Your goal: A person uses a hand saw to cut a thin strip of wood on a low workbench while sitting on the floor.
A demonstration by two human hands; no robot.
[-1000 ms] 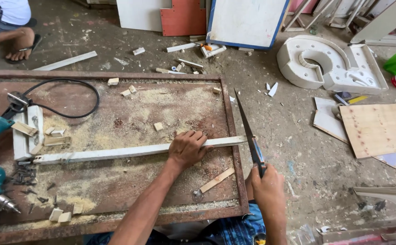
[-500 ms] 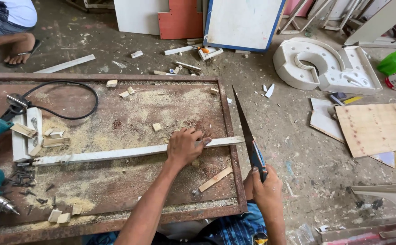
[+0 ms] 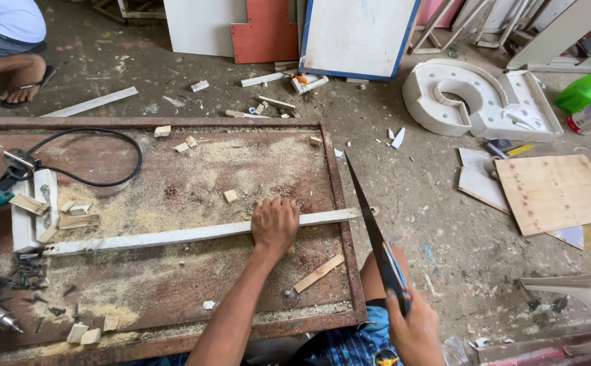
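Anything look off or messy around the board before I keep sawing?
Nothing broken. The white strip lies slightly askew under the left hand, its end past the board's edge where the saw in the right hand meets it. Sawdust, wood offcuts and loose screws litter the board.

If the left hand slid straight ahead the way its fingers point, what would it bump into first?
The left hand presses on the long white strip, fingers pointing away across the rusty board. Straight on, it would probably meet only sawdust, then the small wood block slightly to its left, though depth is hard to judge.
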